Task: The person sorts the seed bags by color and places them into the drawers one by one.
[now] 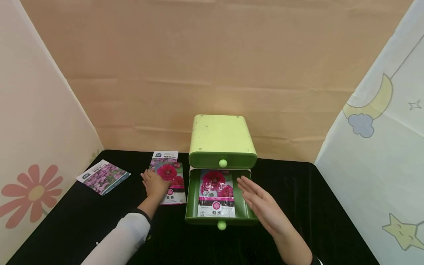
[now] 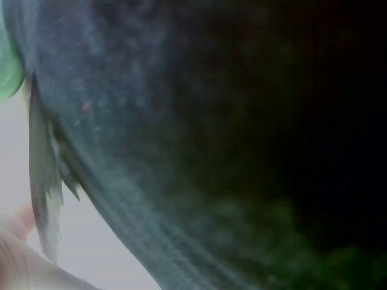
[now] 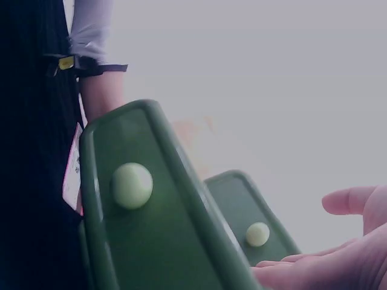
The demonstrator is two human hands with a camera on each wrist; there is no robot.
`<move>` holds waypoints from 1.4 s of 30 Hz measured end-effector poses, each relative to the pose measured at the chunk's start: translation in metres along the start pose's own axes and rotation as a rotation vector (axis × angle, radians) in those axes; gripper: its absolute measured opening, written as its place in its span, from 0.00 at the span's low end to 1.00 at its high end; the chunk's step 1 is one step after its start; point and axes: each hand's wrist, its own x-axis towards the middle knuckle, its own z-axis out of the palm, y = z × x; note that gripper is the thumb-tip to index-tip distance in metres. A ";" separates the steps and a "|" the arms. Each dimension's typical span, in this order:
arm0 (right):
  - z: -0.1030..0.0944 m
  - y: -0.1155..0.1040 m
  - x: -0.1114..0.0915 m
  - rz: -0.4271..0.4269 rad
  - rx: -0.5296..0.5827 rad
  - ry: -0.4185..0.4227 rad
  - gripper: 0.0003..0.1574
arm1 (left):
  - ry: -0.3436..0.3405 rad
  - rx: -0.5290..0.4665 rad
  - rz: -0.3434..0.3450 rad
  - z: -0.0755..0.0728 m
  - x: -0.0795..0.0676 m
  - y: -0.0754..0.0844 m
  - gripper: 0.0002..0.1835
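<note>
My left hand [image 1: 156, 186] lies over the left edge of a seed packet with pink hollyhocks [image 1: 175, 171], thumb on its face and fingers round the side; part of the packet is hidden beneath. Behind it a packet with small purple flowers [image 1: 165, 154] shows its top. Thin packet edges [image 2: 45, 175] stand near that thumb in the left wrist view. Fingers straight and palm turned inward, my right hand [image 1: 265, 208] holds nothing beside the right wall of the pulled-out lower drawer [image 1: 193, 213]. Inside that drawer lies another hollyhock packet [image 1: 216, 200], face up.
The light green drawer box [image 1: 218, 134] stands against the brown paper backdrop [image 1: 218, 73], its upper drawer [image 1: 205, 161] pushed in. Farther left, a small stack of purple-flower packets [image 1: 104, 176] lies on the black cloth [image 1: 298, 198]. Pale printed panels [image 1: 374, 165] flank both sides.
</note>
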 end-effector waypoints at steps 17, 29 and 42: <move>0.020 0.003 -0.010 -0.053 -0.094 -0.071 0.39 | -0.117 -0.271 0.041 -0.044 -0.020 0.001 0.33; 0.020 0.007 -0.008 -0.045 -0.098 -0.090 0.39 | -0.115 -0.669 -0.135 -0.073 -0.056 0.007 0.38; 0.020 0.008 -0.007 -0.076 -0.073 -0.099 0.38 | -0.237 -0.877 -0.121 -0.100 -0.092 0.039 0.33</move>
